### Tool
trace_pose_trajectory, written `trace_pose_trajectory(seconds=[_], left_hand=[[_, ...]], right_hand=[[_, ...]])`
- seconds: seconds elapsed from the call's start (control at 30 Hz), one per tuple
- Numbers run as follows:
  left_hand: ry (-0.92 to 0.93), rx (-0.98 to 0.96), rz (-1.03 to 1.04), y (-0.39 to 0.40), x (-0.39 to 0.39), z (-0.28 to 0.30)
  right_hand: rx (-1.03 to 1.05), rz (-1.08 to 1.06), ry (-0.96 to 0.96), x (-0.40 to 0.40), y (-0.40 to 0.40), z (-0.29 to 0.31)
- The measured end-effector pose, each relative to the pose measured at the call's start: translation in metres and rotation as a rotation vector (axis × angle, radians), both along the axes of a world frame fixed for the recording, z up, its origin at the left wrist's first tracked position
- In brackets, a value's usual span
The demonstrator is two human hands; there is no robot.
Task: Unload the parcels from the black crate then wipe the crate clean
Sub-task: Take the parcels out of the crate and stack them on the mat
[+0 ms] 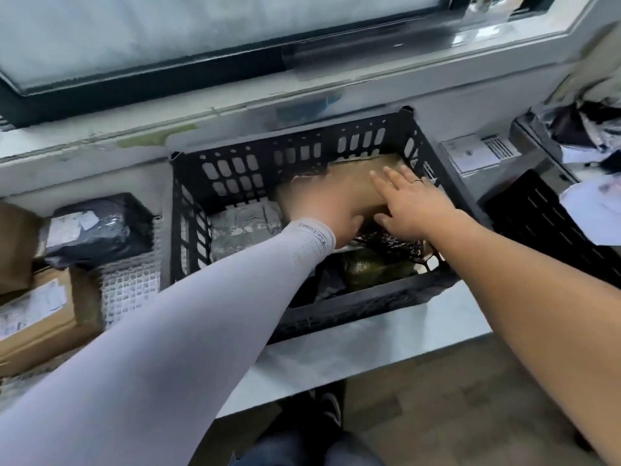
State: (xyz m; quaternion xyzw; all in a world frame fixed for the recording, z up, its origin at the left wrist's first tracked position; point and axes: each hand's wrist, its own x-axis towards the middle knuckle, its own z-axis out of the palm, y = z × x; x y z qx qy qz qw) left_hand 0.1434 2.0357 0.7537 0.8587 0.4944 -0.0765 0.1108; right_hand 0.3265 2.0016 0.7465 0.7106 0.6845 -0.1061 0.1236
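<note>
Head view: both hands reach into the black slotted plastic crate [255, 169]; left hand [322, 213] grips the brown cardboard parcel [353, 183], right hand [413, 206] lies spread on it. Sleeve lettering unreadable.

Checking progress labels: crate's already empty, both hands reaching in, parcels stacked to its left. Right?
Not empty. The head view shows the black crate holding a brown box, a grey parcel and more. Both hands, left hand and right hand, do reach in; unloaded parcels lie left.
</note>
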Motion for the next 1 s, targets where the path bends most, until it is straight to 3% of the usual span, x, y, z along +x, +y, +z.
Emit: trace_pose_trajectory(seconds=[0.47,1.0], left_hand=[[0.025,-0.089,-0.071,0.061,0.033,-0.044],[0.134,-0.018,0.015,0.040,0.039,-0.053]], right_hand=[[-0.123,0.082,-0.040,0.009,0.046,-0.018],[-0.112,0.263,0.035,0.029,0.057,-0.032]])
